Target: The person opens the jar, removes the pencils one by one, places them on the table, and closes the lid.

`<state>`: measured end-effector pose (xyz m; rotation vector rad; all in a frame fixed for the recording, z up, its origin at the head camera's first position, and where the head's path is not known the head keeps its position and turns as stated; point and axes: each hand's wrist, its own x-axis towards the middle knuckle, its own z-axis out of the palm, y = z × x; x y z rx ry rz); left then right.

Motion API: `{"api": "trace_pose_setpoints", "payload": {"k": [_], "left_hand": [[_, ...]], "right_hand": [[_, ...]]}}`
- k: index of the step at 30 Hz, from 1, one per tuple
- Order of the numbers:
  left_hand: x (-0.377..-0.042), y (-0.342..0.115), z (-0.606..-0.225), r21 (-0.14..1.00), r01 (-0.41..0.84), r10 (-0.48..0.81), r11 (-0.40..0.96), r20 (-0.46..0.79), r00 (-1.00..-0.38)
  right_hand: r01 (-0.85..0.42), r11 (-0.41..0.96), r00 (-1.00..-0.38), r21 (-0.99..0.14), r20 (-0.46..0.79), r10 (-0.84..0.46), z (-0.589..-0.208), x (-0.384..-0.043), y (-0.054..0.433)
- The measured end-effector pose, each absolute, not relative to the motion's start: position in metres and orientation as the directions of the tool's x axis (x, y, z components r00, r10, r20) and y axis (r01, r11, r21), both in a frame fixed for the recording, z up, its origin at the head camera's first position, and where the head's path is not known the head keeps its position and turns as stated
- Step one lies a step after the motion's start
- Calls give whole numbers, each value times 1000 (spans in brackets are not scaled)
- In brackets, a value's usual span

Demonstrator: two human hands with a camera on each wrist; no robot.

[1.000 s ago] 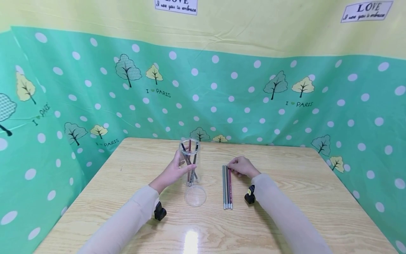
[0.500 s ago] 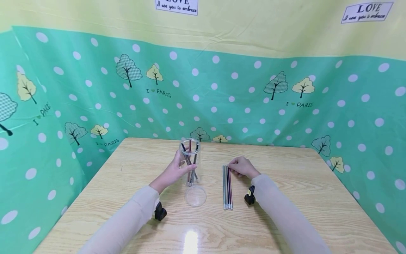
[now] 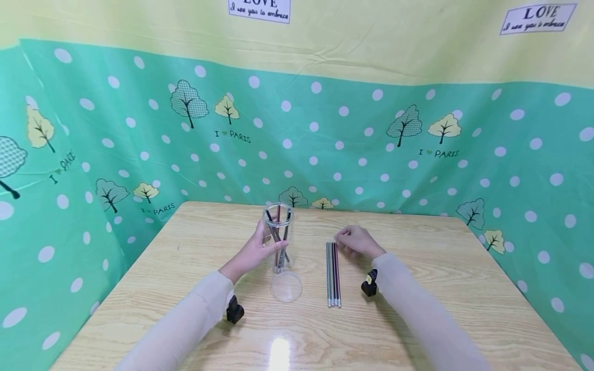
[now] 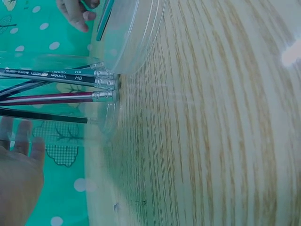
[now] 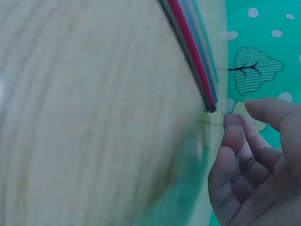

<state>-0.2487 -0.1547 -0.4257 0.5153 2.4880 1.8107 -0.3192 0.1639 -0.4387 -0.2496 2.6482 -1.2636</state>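
My left hand [image 3: 252, 252] grips a clear cylindrical jar [image 3: 278, 223] from its left side, thumb across the near wall. Several pencils [image 4: 51, 98] lean inside the jar, eraser ends down. A clear round lid [image 3: 286, 287] lies flat on the table just in front of it. To the right, several pencils [image 3: 333, 275] lie side by side in a neat row, eraser ends toward me. My right hand [image 3: 358, 241] hovers by the far end of that row. In the right wrist view its fingers [image 5: 230, 136] are loosely bent, thumb apart, holding nothing.
The wood-grain table [image 3: 417, 309] extends around both hands. A green and yellow patterned cloth [image 3: 325, 113] hangs behind the table and along its sides. Black wrist cameras [image 3: 369, 283] sit under both sleeves.
My right hand was touching the far ends of the row's right-hand pencils and has drawn slightly away to the right. The red pencil there has rolled or settled against the row. The left hand stays put.
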Motion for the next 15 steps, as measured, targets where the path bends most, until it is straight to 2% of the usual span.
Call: {"api": "trace_pose_setpoints", "payload": {"k": [15], "left_hand": [[-249,-154,-424,938,219,278,269,142,-950]], "right_hand": [[-198,586,-957,-786,26,-289,-406,-312,153]]}}
